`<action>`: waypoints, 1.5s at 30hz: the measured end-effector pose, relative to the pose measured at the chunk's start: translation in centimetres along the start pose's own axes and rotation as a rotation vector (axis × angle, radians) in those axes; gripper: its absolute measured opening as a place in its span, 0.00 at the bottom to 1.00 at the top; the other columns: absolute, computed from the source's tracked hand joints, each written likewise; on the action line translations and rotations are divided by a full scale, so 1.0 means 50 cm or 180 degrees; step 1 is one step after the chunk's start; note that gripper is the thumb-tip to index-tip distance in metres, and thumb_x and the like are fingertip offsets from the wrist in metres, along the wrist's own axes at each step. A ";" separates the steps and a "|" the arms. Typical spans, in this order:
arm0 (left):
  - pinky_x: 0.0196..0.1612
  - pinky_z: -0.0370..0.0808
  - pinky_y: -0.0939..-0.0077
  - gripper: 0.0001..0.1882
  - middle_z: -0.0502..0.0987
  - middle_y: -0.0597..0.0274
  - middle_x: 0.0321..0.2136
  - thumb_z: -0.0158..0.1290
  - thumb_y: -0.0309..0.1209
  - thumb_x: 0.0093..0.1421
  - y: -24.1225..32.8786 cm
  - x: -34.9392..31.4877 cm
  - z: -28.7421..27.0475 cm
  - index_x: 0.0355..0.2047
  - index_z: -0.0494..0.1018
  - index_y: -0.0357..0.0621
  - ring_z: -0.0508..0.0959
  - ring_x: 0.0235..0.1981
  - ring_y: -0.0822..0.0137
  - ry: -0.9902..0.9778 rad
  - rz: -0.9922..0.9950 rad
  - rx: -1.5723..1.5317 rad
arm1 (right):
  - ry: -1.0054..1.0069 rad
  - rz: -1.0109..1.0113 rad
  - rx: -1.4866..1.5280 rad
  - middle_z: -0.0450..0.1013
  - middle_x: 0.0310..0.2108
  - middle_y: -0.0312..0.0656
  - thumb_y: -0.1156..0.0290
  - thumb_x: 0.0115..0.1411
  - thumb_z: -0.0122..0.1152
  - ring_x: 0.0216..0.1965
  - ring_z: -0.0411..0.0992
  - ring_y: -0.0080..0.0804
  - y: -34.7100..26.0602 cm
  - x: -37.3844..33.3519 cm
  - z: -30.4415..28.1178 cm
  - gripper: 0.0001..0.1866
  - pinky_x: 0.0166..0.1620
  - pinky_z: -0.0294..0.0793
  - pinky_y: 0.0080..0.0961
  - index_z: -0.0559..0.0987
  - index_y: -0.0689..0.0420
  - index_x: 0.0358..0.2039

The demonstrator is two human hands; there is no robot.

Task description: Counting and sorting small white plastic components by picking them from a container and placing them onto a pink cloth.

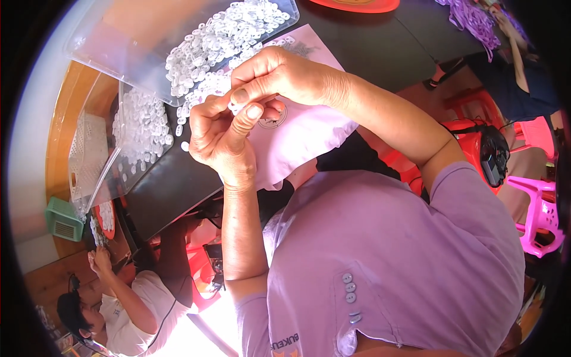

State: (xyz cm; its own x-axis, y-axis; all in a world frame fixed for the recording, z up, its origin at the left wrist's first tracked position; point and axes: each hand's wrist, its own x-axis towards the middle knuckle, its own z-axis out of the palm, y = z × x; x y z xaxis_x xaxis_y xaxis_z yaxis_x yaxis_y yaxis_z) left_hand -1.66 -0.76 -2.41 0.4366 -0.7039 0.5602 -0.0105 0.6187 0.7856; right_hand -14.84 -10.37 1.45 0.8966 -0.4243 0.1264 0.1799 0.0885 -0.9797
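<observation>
My left hand and my right hand meet above the table, fingers pinched together. Between the fingertips shows a sliver of a small white plastic piece; the fingers cover most of it, and both hands appear closed on it. Under them lies a pink sheet with a round printed mark, its near edge hanging toward my lap. Small grey bits are scattered on its far part. Beyond my hands, a heap of white oval plastic pieces fills part of a clear plastic bin.
More white pieces sit in a clear container at left, near a green basket. A co-worker handles pieces at lower left. A red plate, purple straps and another person's arm are across the dark table. A pink stool stands right.
</observation>
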 end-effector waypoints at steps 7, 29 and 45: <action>0.21 0.66 0.84 0.15 0.77 0.62 0.27 0.65 0.22 0.51 0.015 0.005 0.022 0.37 0.73 0.37 0.70 0.20 0.76 0.0256 -0.0286 0.0051 | 0.0420 -0.0113 -0.0166 0.70 0.19 0.33 0.67 0.64 0.57 0.17 0.67 0.17 0.000 0.005 0.008 0.11 0.21 0.64 0.15 0.79 0.61 0.30; 0.19 0.63 0.84 0.06 0.76 0.62 0.21 0.53 0.27 0.62 0.020 0.016 0.023 0.31 0.74 0.35 0.71 0.18 0.76 0.0419 -0.1072 0.0391 | 0.1130 -0.0985 -0.1683 0.73 0.23 0.34 0.73 0.62 0.58 0.26 0.70 0.17 0.044 0.025 -0.003 0.06 0.28 0.69 0.19 0.77 0.63 0.32; 0.34 0.72 0.70 0.08 0.78 0.54 0.29 0.51 0.28 0.59 0.029 0.019 -0.039 0.29 0.72 0.34 0.75 0.29 0.63 0.0048 -0.0320 0.2377 | 0.1618 -0.0439 -0.3904 0.71 0.28 0.45 0.68 0.63 0.52 0.32 0.72 0.44 0.018 -0.053 -0.171 0.07 0.35 0.67 0.37 0.69 0.57 0.34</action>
State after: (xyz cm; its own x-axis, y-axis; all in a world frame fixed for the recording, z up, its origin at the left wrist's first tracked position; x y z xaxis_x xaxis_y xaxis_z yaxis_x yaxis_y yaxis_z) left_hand 0.49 0.13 -1.22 0.4798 -0.7363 0.4771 -0.5748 0.1470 0.8050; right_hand -20.52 -16.85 -1.07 0.6031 -0.6744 0.4260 -0.4618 -0.7307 -0.5029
